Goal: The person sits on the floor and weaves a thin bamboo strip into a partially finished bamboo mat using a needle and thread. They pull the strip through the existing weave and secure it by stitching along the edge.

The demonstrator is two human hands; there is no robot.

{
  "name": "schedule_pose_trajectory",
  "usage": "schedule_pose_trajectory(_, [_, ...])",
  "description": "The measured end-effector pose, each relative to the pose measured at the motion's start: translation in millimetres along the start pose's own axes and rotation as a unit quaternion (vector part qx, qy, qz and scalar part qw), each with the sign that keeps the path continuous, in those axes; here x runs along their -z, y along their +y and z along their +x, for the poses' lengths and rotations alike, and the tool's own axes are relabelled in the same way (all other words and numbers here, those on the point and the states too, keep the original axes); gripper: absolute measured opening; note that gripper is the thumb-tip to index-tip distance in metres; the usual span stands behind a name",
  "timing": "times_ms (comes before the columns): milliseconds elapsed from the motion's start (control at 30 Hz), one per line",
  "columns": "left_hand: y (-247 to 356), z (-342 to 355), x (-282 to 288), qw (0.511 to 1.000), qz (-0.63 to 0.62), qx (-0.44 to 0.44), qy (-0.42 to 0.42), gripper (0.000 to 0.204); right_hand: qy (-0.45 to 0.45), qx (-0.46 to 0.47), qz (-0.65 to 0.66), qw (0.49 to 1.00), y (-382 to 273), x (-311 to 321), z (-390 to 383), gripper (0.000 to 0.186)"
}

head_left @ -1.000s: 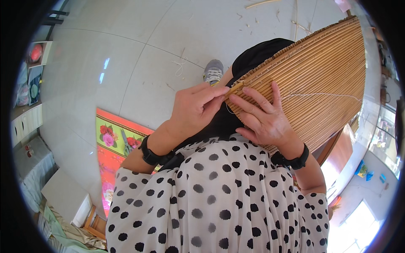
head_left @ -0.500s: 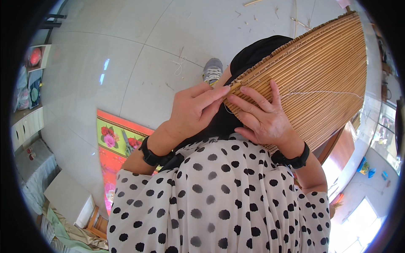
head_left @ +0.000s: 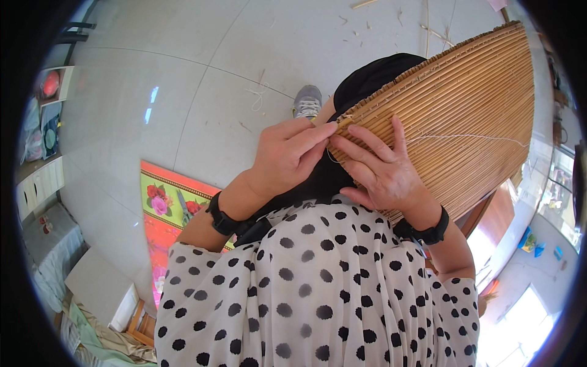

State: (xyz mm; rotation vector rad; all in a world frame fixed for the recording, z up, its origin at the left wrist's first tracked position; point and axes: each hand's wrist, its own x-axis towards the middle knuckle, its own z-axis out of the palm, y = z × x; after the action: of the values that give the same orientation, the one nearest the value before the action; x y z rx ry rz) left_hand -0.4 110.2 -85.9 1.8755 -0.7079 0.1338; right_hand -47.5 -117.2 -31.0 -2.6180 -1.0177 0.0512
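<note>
A mat of thin tan reeds (head_left: 452, 104), bound in rows, slants across my lap to the upper right. My left hand (head_left: 292, 153) is closed in a pinch at the mat's near left corner, thumb and forefinger together. What lies between the fingertips is mostly hidden. On the mat's surface beside it rests my right hand (head_left: 386, 174), palm down with fingers spread. A white thread (head_left: 465, 136) runs over the reeds from near my right fingers toward the far edge. Another bit of thread loops below the corner, between my hands.
On the tiled floor left of me lies a floral red and green mat (head_left: 160, 229) with scissors (head_left: 183, 205) on it. Thread scraps (head_left: 258, 98) and reed bits are scattered ahead, near my grey shoe (head_left: 307, 101). Shelves (head_left: 46, 147) stand at the far left.
The mat's far end has shifted slightly down and right. My left fingertips have moved a little right along the corner. My right hand stays in nearly the same place.
</note>
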Motion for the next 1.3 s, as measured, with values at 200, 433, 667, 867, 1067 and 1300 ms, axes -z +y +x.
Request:
schedule_pose_trajectory(200, [0.3, -1.4, 4.1, 1.000, -0.016, -0.005, -0.005, 0.034, 0.005, 0.006, -0.006, 1.000, -0.3, -0.6, -0.9, 0.035])
schedule_pose_trajectory(433, [1.4, -1.6, 6.0, 1.000, -0.015, 0.009, -0.011, 0.034, -0.001, 0.008, -0.006, 1.000, -1.5, -0.1, 1.6, 0.031])
schedule_pose_trajectory(667, [6.0, 7.7, 13.6, 0.996, -0.067, 0.061, -0.002, 0.023, -0.011, 0.006, 0.001, 1.000, -1.6, -0.8, 2.5, 0.031])
schedule_pose_trajectory(867, [6.0, 39.4, 16.0, 0.985, -0.114, 0.120, -0.040, 0.014, -0.004, 0.010, -0.008, 1.000, -2.3, -1.9, 2.6, 0.031])
schedule_pose_trajectory(1067, [4.9, 49.1, 13.2, 0.984, -0.097, 0.122, -0.084, 0.007, 0.007, 0.008, -0.002, 1.000, -0.7, -2.4, 3.0, 0.030])
schedule_pose_trajectory(1300, [4.5, 53.7, 4.9, 0.995, -0.048, 0.036, -0.076, 0.005, 0.009, 0.010, -0.012, 1.000, -1.0, -3.0, 2.4, 0.029])
